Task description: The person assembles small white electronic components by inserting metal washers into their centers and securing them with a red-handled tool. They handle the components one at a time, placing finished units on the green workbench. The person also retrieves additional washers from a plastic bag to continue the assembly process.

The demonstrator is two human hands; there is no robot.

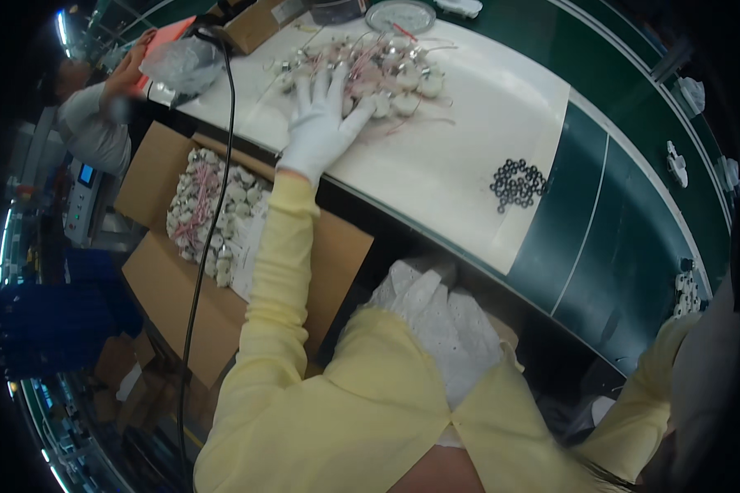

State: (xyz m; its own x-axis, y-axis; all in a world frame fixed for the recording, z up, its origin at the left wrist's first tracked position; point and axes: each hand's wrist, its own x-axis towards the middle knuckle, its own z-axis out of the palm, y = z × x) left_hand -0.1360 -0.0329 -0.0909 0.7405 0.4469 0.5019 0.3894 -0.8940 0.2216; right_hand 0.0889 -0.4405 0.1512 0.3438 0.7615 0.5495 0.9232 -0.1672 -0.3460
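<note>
My left hand (322, 119), in a white glove with a pale yellow sleeve, lies flat with fingers spread on a heap of small white round parts with pink wires (378, 70) on the white work mat (452, 156). It grips none of them. My right hand is out of sight; only its yellow sleeve shows at the lower right edge. A small cluster of black rings (518, 182) lies on the mat to the right of my left hand.
An open cardboard box (168, 271) below the bench holds more white wired parts (214, 218). A black cable (214, 205) hangs over the bench edge. A green conveyor (633, 222) runs along the right. A round gauge (400, 15) sits at the back. Another person (99, 115) works at far left.
</note>
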